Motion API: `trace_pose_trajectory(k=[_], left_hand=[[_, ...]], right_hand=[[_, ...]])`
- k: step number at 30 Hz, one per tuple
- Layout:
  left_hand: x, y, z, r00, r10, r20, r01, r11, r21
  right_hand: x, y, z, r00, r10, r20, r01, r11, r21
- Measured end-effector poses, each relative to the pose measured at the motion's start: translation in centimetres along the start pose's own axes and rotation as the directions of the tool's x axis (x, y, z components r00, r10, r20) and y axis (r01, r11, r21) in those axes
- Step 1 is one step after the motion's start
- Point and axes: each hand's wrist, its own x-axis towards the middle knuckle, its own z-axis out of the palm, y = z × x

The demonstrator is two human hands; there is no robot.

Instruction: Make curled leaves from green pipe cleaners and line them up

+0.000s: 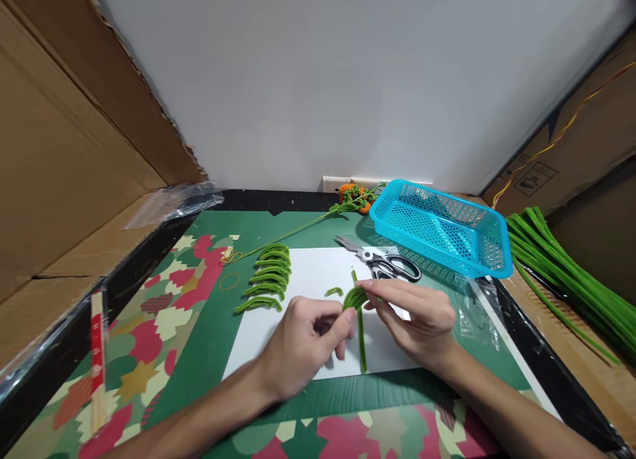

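Between my two hands is a bent bundle of fuzzy green pipe cleaner [354,297]. My left hand [311,330] pinches its left end between thumb and forefinger. At the other end, the fingertips of my right hand [415,313] close on it. Beneath the hands, a straight green pipe cleaner strip [362,343] lies on a white sheet of paper [318,263]. A short curved green piece [334,291] rests just beyond my left hand. Several curved green pipe cleaner pieces [268,273] form a column at the paper's left edge.
Scissors [380,257] lie partly open behind my right hand, beside a blue perforated basket [442,230]. An orange-flowered green stem [342,207] lies at the back. Long green pipe cleaners [571,273] are on the right; cardboard [64,95] stands left. Rubber bands [229,281] lie near the column.
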Motion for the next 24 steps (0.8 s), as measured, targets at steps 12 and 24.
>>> trace_pose_trajectory(k=[12, 24], left_hand=[[2.0, 0.0, -4.0, 0.842, 0.494, -0.218, -0.323, 0.783, 0.531], [2.6, -1.2, -3.9, 0.950, 0.283, -0.129, -0.083, 0.630, 0.772]], right_hand=[[0.2, 1.0, 0.2, 0.991, -0.055, 0.122, 0.067, 0.993, -0.100], [0.1, 2.2, 0.8, 0.867, 0.215, 0.450, -0.109, 0.962, -0.250]])
